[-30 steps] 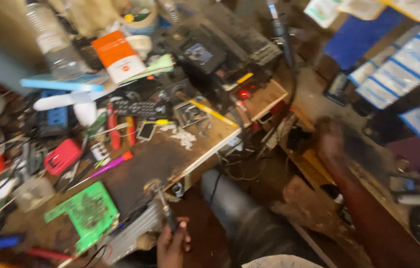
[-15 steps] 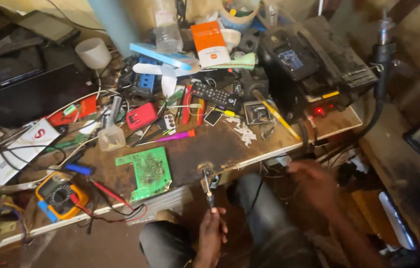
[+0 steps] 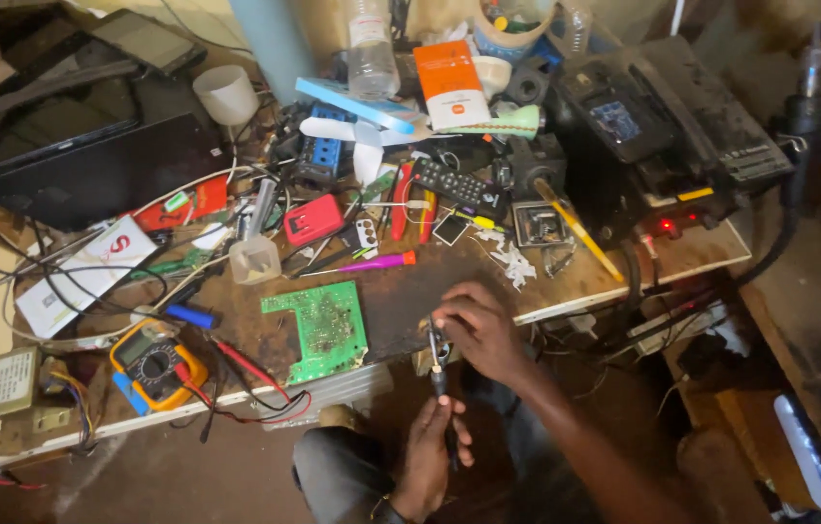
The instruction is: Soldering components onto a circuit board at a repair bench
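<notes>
My left hand (image 3: 430, 456) is low in front of the bench edge, closed around the dark handles of a small pair of pliers (image 3: 438, 357) held upright. My right hand (image 3: 476, 328) rests at the front edge of the wooden workbench (image 3: 566, 291), its fingertips pinched at the pliers' jaws. Whatever small part sits in the jaws is hidden by the fingers. A green circuit board (image 3: 318, 330) lies flat on the bench just left of my right hand.
A yellow multimeter (image 3: 153, 364) with red and black leads lies at front left. A pink pen (image 3: 372, 263), a remote control (image 3: 454, 184), an orange-and-white box (image 3: 449, 82), a white cup (image 3: 226, 94) and a dark screen (image 3: 71, 146) crowd the bench. A black power unit (image 3: 668, 126) with a red light stands right.
The view has swung left and steadied over the bench. My right hand has come up from the lower right to the pliers' jaws. My left hand still holds the pliers.
</notes>
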